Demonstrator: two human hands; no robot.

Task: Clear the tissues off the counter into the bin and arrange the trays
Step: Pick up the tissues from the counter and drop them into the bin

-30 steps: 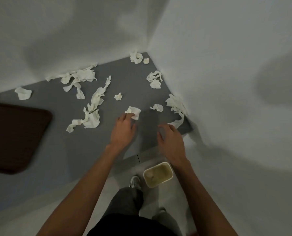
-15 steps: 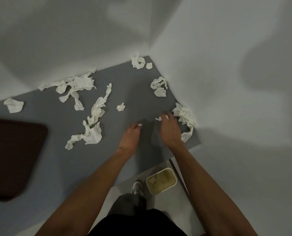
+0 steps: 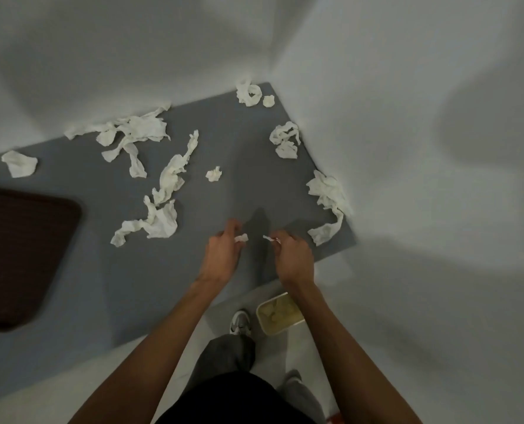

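Left hand (image 3: pixel 221 255) pinches one scrap (image 3: pixel 241 238), right hand (image 3: pixel 294 259) a second scrap (image 3: pixel 269 238) — one tray (image 3: pixel 25 255) left edge, one bin (image 3: pixel 282 328) lower centre

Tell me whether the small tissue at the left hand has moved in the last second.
Yes. Pinched by the left hand, the small tissue has come nearer the counter's front edge, away from the little tissue ball.
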